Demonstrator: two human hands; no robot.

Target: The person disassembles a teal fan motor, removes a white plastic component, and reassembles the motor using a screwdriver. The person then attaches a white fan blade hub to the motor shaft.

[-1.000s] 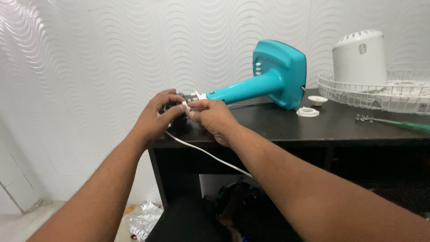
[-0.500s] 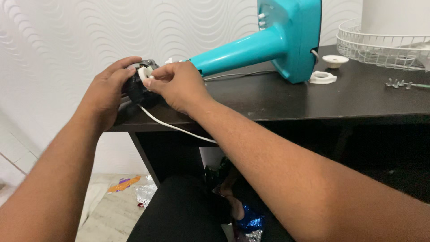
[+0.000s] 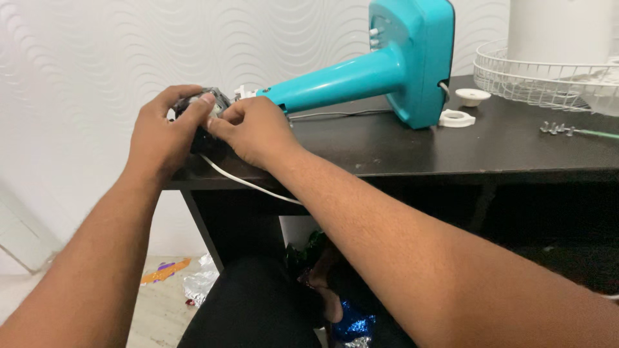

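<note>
Count on the dark table (image 3: 400, 151)

2 hands, 1 turquoise fan stand (image 3: 380, 67), 1 white wire fan guard (image 3: 541, 80), 2 white plastic rings, 1 white cord (image 3: 248, 185).

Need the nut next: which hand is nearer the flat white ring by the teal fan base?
Right. The right hand is on the motor end, closer to the white ring; the left hand is farther away.

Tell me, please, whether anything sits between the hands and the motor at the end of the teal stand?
Nothing visible does. The left hand and right hand both already grip the dark motor at the table's left edge. A white cord hangs below them, and the teal stand lies behind; neither blocks the hands.
</note>
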